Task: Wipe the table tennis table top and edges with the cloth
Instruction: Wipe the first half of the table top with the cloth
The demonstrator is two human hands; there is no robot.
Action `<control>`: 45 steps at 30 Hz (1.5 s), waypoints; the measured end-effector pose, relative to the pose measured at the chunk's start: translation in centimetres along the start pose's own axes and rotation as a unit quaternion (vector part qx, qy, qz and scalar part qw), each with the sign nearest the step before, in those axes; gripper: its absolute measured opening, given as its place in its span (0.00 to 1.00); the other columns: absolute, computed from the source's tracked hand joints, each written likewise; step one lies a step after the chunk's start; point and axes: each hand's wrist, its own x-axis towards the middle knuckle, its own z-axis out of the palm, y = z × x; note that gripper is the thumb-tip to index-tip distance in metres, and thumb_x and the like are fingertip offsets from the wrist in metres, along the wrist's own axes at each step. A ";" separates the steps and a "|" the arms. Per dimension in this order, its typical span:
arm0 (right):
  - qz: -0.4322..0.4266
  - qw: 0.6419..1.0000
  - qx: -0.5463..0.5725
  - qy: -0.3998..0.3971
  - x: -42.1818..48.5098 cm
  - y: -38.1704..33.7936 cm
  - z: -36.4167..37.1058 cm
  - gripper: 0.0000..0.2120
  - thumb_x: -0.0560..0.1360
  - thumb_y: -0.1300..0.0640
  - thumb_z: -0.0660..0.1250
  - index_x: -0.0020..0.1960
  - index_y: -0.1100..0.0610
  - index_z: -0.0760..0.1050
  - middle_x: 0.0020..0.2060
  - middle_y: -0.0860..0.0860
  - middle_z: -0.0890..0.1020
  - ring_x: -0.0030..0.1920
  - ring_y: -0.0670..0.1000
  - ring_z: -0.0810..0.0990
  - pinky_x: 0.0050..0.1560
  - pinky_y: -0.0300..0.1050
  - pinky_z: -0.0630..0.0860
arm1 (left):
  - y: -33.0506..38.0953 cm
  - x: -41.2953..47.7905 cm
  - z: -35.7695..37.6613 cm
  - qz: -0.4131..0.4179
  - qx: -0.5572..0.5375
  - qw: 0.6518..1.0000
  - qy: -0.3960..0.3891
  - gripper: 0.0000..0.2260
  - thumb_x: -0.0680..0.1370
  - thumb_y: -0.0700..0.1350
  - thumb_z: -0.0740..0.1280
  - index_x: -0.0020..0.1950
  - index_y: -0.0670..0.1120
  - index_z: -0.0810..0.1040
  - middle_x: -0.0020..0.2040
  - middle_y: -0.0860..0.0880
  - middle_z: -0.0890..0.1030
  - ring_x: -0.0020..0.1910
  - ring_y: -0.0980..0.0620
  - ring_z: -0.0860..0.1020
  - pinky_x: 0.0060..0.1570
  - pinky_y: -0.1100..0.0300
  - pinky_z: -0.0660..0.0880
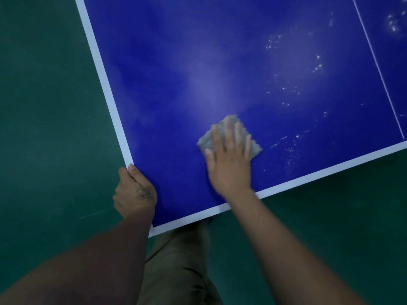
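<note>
1. Floor (pixel 44 106): green, seen left of the table and below its near edge.
2. Left hand (pixel 134 191): grips the near left corner of the table (pixel 176 62). The thumb lies on the white border (pixel 103 84) and the fingers curl under, out of sight. It appears to brace the person rather than wipe.
3. Cloth (pixel 207 140): grey, bunched into a rough square with no clear long axis. It lies flat on the blue top, close to the near edge and well right of the left hand.
4. Right hand (pixel 229 166): lies flat on the cloth, fingers straight and spread, pressing it down. The fingertips point away from the near edge.
5. Specks (pixel 293 148): white marks scattered from just right of the cloth toward the line (pixel 378 69). The unwiped patch therefore seems to lie to the right of the cloth, so the next stroke probably runs that way. The right hand is the nearer one.
</note>
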 end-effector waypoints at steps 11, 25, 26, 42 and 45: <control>0.016 1.000 -0.006 0.013 -1.0 8.8 -0.6 0.30 0.88 0.43 0.51 0.87 0.46 0.51 0.87 0.52 0.50 0.87 0.57 0.47 0.85 0.65 0.49 | -0.1 0.1 0.1 -0.006 -0.002 1.000 -0.001 0.23 0.86 0.65 0.42 0.47 0.49 0.65 0.33 0.49 0.70 0.36 0.42 0.73 0.43 0.46 0.70; -0.138 0.990 -0.028 -0.016 1.6 -0.2 0.1 0.31 0.88 0.42 0.52 0.88 0.50 0.50 0.87 0.54 0.46 0.87 0.58 0.42 0.85 0.67 0.46 | 0.1 -0.1 -0.3 -0.024 -0.005 1.000 -0.014 0.23 0.85 0.65 0.42 0.48 0.51 0.65 0.35 0.50 0.69 0.38 0.40 0.74 0.43 0.46 0.70; -0.162 0.986 -0.028 -0.017 2.1 0.2 0.2 0.31 0.88 0.41 0.52 0.88 0.50 0.51 0.87 0.53 0.47 0.87 0.57 0.43 0.85 0.66 0.47 | 0.2 -0.2 -0.3 -0.025 -0.006 1.000 -0.012 0.23 0.85 0.65 0.42 0.48 0.50 0.65 0.35 0.50 0.69 0.38 0.40 0.74 0.43 0.46 0.70; -0.053 0.998 -0.025 0.005 11.2 7.3 -3.9 0.31 0.88 0.43 0.50 0.88 0.52 0.48 0.87 0.57 0.45 0.87 0.61 0.44 0.83 0.70 0.46 | 1.1 -0.9 -0.9 -0.035 0.004 0.999 -0.006 0.29 0.83 0.66 0.42 0.62 0.47 0.71 0.49 0.36 0.84 0.42 0.36 0.79 0.47 0.46 0.69; -0.157 0.987 -0.040 -0.017 6.8 5.9 -2.9 0.31 0.88 0.43 0.51 0.88 0.52 0.49 0.87 0.58 0.46 0.86 0.62 0.44 0.84 0.68 0.46 | 1.3 -1.4 -1.0 -0.006 0.009 1.000 0.017 0.24 0.86 0.63 0.47 0.71 0.50 0.68 0.53 0.39 0.85 0.43 0.35 0.81 0.46 0.46 0.71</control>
